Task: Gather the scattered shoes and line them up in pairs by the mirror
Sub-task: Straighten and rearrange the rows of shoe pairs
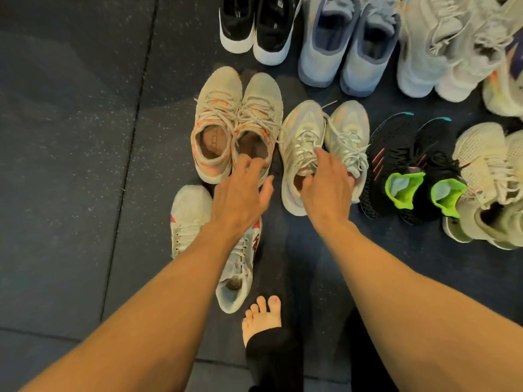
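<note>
Beige-and-orange pair (237,123) on dark floor (70,165); left hand (240,193), fingers loosely spread, touches its heel rim, gripping nothing; just right of that pair, right hand (325,185) covers one shoe of the pale silver pair (302,123), grip not discernible; white-and-red pair (189,210) just nearer the person.

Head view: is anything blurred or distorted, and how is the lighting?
Head view: warm, dim light, no glare on the dark floor; wide-angle stretch toward the edges; the left hand is slightly motion-blurred at the fingers, the right hand sharper; the grey shoes at top right look smeared.
</note>
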Demonstrator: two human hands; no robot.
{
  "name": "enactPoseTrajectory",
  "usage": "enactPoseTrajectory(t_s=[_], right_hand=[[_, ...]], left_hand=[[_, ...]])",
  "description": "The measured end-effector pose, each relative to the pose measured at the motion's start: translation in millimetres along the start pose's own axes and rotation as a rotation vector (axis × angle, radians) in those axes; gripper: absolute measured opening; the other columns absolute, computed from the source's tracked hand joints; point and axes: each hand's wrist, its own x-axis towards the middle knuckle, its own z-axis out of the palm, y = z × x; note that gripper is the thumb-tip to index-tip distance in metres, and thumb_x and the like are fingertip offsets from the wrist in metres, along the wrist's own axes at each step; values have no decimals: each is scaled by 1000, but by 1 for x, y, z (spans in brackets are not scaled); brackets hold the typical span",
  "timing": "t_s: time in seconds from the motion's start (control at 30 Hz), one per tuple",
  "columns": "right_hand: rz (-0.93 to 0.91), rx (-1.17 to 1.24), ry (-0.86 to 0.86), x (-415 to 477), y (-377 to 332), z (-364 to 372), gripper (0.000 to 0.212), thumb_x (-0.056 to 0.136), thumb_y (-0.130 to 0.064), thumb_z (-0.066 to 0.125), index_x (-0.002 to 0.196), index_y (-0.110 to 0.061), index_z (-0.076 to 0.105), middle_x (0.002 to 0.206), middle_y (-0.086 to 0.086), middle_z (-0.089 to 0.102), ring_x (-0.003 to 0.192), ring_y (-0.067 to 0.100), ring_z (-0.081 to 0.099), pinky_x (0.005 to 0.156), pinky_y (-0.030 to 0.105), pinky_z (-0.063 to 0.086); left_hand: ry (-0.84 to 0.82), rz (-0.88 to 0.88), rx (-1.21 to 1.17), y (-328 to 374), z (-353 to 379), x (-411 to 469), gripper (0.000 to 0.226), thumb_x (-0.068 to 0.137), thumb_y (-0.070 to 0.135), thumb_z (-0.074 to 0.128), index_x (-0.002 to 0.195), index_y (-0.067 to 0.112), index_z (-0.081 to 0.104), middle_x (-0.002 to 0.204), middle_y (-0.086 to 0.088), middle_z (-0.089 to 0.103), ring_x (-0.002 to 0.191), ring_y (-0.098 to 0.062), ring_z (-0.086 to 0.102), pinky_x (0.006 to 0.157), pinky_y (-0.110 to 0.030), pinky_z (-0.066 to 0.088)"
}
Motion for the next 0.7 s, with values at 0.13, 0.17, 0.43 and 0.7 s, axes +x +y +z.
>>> enactPoseTrajectory(t_s=[0.13,0.17,0.43,0.7], right_hand=[[139,-112,-122,-8,49,-11,44,87,-15,55,129,-13,43,129,11,50,116,34,45,83,46,39],[130,-129,-218,-9,58,-10,41,86,-16,59,124,-11,44,126,12,51,115,35,45,81,46,42],[-72,-250,-421,16,81,1,31,89,-5,51,119,-2,43,116,24,56,104,44,56,68,40,36],[-114,-225,-306,36,82,-21,27,90,-2,47,117,-3,47,112,22,59,102,44,57,66,39,34]], left_hand=[[-255,88,-6,49,43,6,43,89,40,56,124,16,52,125,-7,45,101,-33,58,75,-46,50],[-338,86,21,57,54,10,47,87,42,57,126,17,49,129,-6,43,104,-35,58,77,-46,49],[-352,31,322,68,100,21,49,89,14,54,132,16,31,107,-17,64,94,-42,62,64,-41,36],[-309,-33,277,79,96,30,20,94,16,47,111,6,50,107,-21,61,97,-42,58,69,-39,35]])
